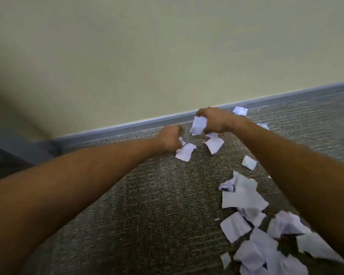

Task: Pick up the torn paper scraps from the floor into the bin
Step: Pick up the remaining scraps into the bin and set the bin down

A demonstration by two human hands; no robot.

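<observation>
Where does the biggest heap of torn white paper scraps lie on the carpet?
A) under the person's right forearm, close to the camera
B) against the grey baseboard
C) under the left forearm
A: the thickest cluster of torn white paper scraps lies low on the right, beside the right forearm.

Paper scraps (244, 197) are scattered on the carpet (147, 205) to the right; the wall (147, 56) stands behind; both hands are held near it.

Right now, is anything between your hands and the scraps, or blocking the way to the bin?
Nothing blocks the hands: left hand and right hand each grip scraps. No bin is in view.
</observation>
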